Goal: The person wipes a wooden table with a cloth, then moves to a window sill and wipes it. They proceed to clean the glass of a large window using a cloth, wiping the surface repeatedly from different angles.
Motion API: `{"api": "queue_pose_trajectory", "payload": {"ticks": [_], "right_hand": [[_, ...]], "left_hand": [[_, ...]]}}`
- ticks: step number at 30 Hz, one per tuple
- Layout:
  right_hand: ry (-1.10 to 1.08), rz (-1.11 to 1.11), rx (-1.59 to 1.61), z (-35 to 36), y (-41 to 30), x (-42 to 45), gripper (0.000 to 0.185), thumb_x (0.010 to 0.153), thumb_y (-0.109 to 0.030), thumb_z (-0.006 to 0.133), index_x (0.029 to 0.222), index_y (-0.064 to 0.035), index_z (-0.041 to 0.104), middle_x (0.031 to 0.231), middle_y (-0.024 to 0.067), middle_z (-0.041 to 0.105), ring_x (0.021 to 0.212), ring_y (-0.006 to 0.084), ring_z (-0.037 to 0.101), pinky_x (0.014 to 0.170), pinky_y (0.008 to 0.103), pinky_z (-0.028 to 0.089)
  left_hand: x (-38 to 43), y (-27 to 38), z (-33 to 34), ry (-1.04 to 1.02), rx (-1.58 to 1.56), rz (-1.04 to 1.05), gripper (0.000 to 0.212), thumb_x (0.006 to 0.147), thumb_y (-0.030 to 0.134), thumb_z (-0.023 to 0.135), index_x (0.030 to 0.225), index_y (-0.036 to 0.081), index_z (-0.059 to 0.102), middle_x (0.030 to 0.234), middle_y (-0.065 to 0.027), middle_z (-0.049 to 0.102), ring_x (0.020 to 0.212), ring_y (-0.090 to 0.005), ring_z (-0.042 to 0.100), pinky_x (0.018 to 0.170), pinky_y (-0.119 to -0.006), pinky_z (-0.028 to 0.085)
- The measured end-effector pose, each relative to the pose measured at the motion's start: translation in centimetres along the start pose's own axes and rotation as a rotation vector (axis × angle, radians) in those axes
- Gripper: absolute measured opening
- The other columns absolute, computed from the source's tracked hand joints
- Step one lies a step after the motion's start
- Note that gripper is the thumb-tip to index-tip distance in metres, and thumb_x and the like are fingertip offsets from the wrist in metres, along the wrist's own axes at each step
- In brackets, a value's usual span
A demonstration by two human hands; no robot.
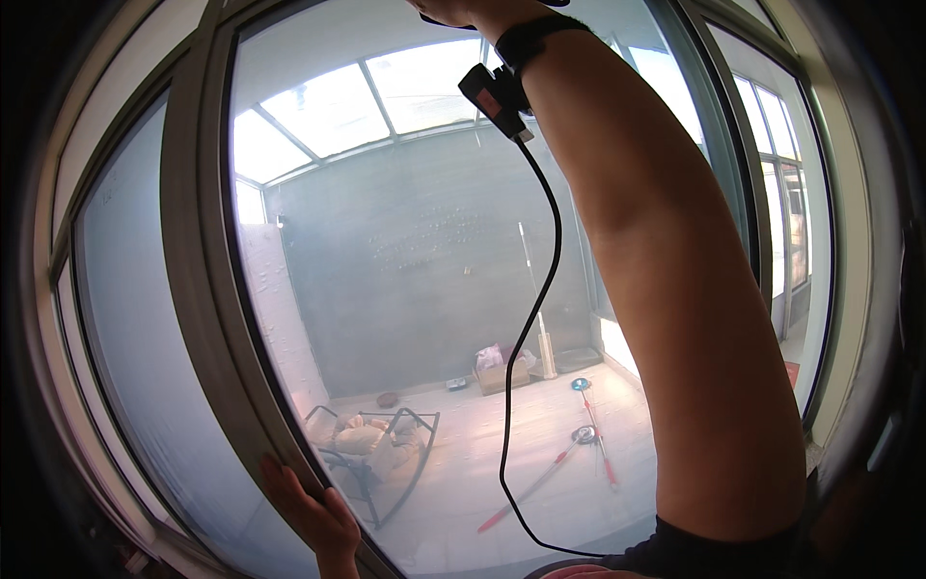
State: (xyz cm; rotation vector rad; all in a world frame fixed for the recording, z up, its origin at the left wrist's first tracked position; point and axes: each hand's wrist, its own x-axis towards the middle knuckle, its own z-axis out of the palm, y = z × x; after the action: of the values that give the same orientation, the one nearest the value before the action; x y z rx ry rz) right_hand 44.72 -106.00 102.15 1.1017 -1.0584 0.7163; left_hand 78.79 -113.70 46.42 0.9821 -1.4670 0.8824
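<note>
A large glass pane (405,289) in a dark metal window frame (210,239) stands before me. My left hand (315,510) rests flat against the frame's lower left upright, thumb apart, holding nothing. My right arm stretches up across the glass, and my right hand (452,9) is mostly cut off by the top edge. A dark edge of some object shows beside that hand; its kind and the grip are hidden. On the right wrist sits a black strap (539,40) with a small black device (495,101). From it a black cable (510,383) hangs down toward my body.
Small spots dot the glass. Beyond it are a folding rocking chair (376,449) with a cushion, two mops (582,434) with red handle parts lying on the floor, a cardboard box (495,376) and an upright pole (546,354). Another pane (137,289) adjoins at left.
</note>
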Motion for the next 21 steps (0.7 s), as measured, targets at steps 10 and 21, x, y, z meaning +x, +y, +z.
{"api": "queue_pose_trajectory", "payload": {"ticks": [10, 21], "right_hand": [[-0.004, 0.226, -0.045, -0.4, 17.1, -7.3, 0.057, 0.106, -0.043, 0.032, 0.159, -0.0233, 0.033, 0.169, 0.0024, 0.022, 0.154, 0.0338, 0.022, 0.12, 0.0665, 0.018], [-0.221, 0.529, -0.071, -2.0, 25.4, -13.7, 0.059, 0.103, -0.046, 0.035, 0.144, -0.0076, 0.054, 0.152, 0.0201, 0.047, 0.145, 0.0391, 0.036, 0.12, 0.0567, 0.022]], "left_hand": [[-0.7, -0.3, 1.8, 0.012, -0.061, -0.143, 0.068, 0.109, 0.046, 0.029, 0.161, 0.004, 0.017, 0.167, -0.0212, 0.018, 0.154, -0.0393, 0.017, 0.125, -0.052, 0.017], [-1.3, -1.2, 2.7, 0.037, -0.021, -0.152, 0.068, 0.108, 0.045, 0.031, 0.161, 0.003, 0.017, 0.166, -0.0216, 0.018, 0.154, -0.0387, 0.018, 0.125, -0.051, 0.018]]}}
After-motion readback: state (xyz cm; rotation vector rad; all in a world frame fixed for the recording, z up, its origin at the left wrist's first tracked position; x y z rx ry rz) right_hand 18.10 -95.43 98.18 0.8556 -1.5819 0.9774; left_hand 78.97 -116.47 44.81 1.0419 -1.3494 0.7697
